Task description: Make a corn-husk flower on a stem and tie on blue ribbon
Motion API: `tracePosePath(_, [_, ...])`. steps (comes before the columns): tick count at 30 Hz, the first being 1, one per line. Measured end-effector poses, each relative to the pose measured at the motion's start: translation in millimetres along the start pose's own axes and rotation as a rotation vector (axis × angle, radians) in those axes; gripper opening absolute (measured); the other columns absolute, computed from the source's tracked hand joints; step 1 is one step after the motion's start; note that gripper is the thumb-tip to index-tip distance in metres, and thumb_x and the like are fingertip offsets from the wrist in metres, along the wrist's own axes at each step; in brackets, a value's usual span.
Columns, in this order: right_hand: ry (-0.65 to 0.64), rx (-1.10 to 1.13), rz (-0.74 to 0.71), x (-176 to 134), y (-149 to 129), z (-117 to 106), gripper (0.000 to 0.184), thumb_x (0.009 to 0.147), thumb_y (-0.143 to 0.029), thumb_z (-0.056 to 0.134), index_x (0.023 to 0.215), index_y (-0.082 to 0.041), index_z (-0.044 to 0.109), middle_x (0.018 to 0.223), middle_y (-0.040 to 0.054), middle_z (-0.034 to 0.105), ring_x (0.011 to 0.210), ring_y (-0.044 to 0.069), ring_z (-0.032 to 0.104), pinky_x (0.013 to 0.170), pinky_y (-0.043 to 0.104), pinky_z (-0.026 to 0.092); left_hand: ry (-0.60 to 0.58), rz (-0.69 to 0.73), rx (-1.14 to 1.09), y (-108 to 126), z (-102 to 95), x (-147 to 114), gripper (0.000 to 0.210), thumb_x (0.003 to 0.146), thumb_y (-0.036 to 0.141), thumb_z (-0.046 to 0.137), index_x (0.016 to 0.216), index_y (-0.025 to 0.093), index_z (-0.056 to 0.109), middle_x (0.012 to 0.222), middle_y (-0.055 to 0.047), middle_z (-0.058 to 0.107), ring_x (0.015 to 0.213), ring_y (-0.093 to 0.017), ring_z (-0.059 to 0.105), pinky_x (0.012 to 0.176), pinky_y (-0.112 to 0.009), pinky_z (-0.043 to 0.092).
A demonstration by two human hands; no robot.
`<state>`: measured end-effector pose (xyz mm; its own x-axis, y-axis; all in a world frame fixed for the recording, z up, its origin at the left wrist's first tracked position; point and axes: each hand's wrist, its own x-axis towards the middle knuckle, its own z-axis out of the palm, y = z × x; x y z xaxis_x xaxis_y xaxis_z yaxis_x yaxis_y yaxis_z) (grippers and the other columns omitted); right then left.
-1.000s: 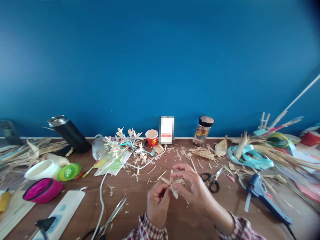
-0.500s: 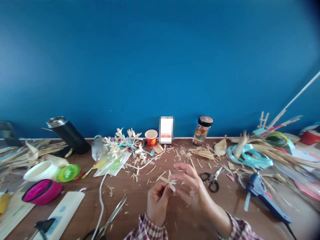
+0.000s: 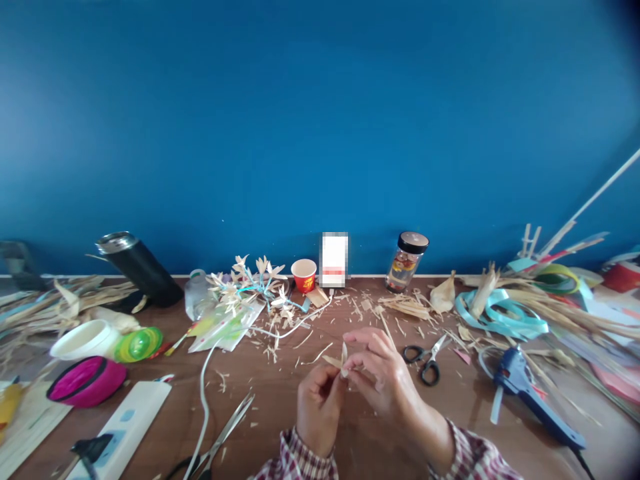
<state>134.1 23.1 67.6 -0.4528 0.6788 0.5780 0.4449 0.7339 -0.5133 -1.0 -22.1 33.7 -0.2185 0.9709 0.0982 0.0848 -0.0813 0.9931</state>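
Note:
My left hand [image 3: 320, 403] is closed, with thumb and forefinger pinching the base of a small pale flower [image 3: 344, 355] that looks made of dried husk. Against its petals are the fingertips of my right hand [image 3: 383, 373], thumb and forefinger brought together on one of them while the other fingers stay loosely curved. Part of the flower is hidden by my fingers. Finished-looking flowers of the same kind on blue stems form a bunch [image 3: 250, 283] at the back, left of a red paper cup [image 3: 304, 277].
Black-handled scissors [image 3: 427, 360] and a blue glue gun [image 3: 535, 397] lie to the right. Larger scissors [image 3: 225, 427], a white cable [image 3: 203, 393] and a power strip [image 3: 123, 433] are on the left. A lidded jar [image 3: 404, 267] stands by the wall; husk scraps litter the table.
My right hand has moved in slightly left, and its fingers have closed onto the flower's petals. The left hand keeps its pinch. The whole view has shifted a little.

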Motion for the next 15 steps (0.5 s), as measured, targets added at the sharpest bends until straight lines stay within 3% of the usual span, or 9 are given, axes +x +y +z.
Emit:
tracePosePath(6, [-0.003, -0.022, -0.016, 0, -2, -2, 0.006, 0.08, -0.016, 0.055, 0.076, -0.021, 0.058, 0.104, 0.0081, 0.058, 0.099, 0.023, 0.051, 0.078, 0.04, 0.047, -0.009, 0.006, 0.001, 0, 0.4, 0, 0.022, 0.076, 0.032, 0.057, 0.063, 0.014, 0.062, 0.058, -0.001, 0.055, 0.056, -0.012, 0.046, 0.053, -0.021, 0.037])
tracePosePath(10, [0.04, 0.004, 0.012, -1, -4, -3, 0.006, 0.078, -0.02, 0.058, 0.084, -0.022, 0.059, 0.101, 0.0085, 0.059, 0.096, 0.023, 0.053, 0.078, 0.04, 0.048, -0.007, -0.073, -0.104, -6, 0.4, 2, 0.025, 0.074, 0.035, 0.059, 0.062, 0.014, 0.062, 0.052, 0.001, 0.051, 0.05, -0.01, 0.042, 0.049, -0.021, 0.034])
tracePosePath(13, [0.058, 0.083, 0.125, -5, -9, 0, 0.017, 0.077, -0.02, 0.059, 0.094, -0.021, 0.057, 0.105, 0.0098, 0.057, 0.097, 0.023, 0.054, 0.08, 0.039, 0.048, -0.008, -0.156, -0.217, -15, 0.0, 3, 0.027, 0.075, 0.038, 0.058, 0.064, 0.013, 0.062, 0.046, 0.004, 0.045, 0.045, -0.008, 0.036, 0.044, -0.02, 0.029])
tracePosePath(15, [0.05, 0.213, 0.276, -10, -13, 6, 0.022, 0.078, -0.02, 0.056, 0.1, -0.021, 0.052, 0.103, 0.0095, 0.058, 0.09, 0.021, 0.058, 0.075, 0.035, 0.05, -0.019, -0.177, -0.248, -18, -0.4, 3, 0.028, 0.075, 0.038, 0.059, 0.064, 0.012, 0.062, 0.047, 0.004, 0.045, 0.045, -0.007, 0.036, 0.044, -0.019, 0.028])
